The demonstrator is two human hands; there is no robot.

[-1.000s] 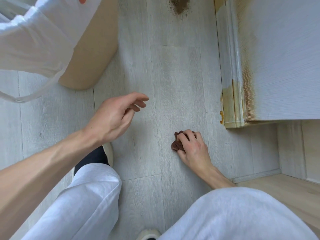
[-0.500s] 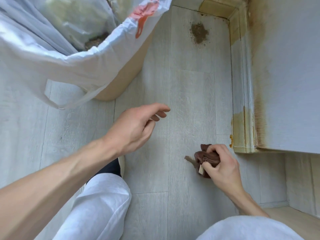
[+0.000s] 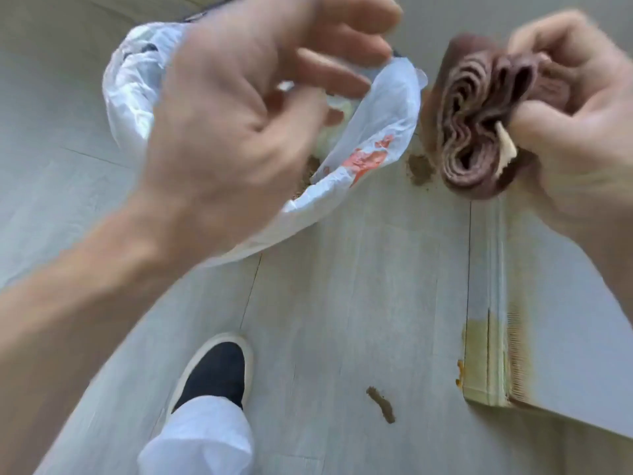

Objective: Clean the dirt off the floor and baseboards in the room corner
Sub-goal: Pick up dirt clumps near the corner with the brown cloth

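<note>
My right hand (image 3: 568,108) grips a bunched brown cloth (image 3: 479,125) with a pale tag, held up close to the camera at the upper right. My left hand (image 3: 246,111) hovers beside it at the upper middle, fingers loosely spread and holding nothing. Below on the pale floor lies a short streak of brown dirt (image 3: 381,409). A small dirt pile (image 3: 419,170) shows farther off, partly behind the cloth. The baseboard (image 3: 486,337) at the right carries yellow-brown stains near its end.
A bin lined with a white plastic bag (image 3: 383,132) with red print stands behind my left hand. My dark shoe (image 3: 219,368) and white trouser leg are at the bottom middle. The white wall panel (image 3: 575,337) fills the right side.
My right hand lifted the cloth off the floor up toward the camera. My left hand rose beside it. The view pulled up and back, showing a dirt streak where the cloth was.
</note>
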